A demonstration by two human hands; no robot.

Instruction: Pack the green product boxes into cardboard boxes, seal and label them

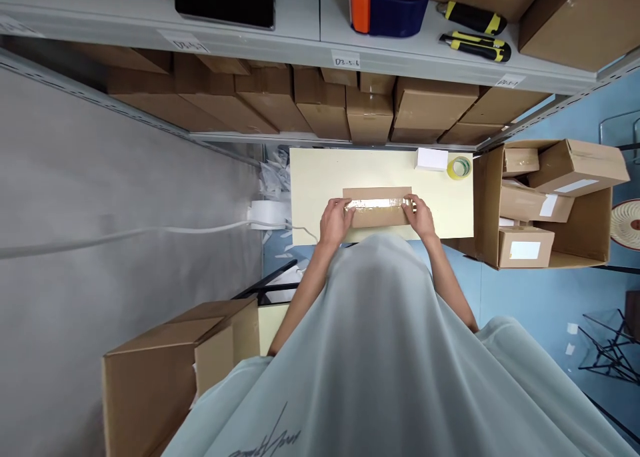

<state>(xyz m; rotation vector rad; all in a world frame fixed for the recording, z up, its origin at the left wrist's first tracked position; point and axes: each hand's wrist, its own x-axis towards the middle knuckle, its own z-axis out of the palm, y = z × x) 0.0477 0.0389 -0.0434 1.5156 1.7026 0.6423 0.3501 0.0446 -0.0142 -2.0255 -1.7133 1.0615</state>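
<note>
A flat-looking brown cardboard box [377, 218] lies on the pale yellow table [320, 170] in front of me. Across its upper face runs a shiny strip of clear packing tape [379, 204], with its right end reaching slightly past the box edge. At the strip's left end, my left hand [335, 222] is closed, fingertips on the tape and the box's edge. My right hand [421, 218] pinches the other end at the box's right side. A yellow-green tape roll [459, 168] and a small white box [431, 159] lie beyond my right hand.
Boxes fill the shelf [300, 30] above the table; a phone [225, 2], an orange-and-blue tape dispenser [389, 7] and two utility knives [475, 30] lie on it. Right stands an open carton [583, 244] with several smaller boxes. Another carton [150, 384] is at lower left.
</note>
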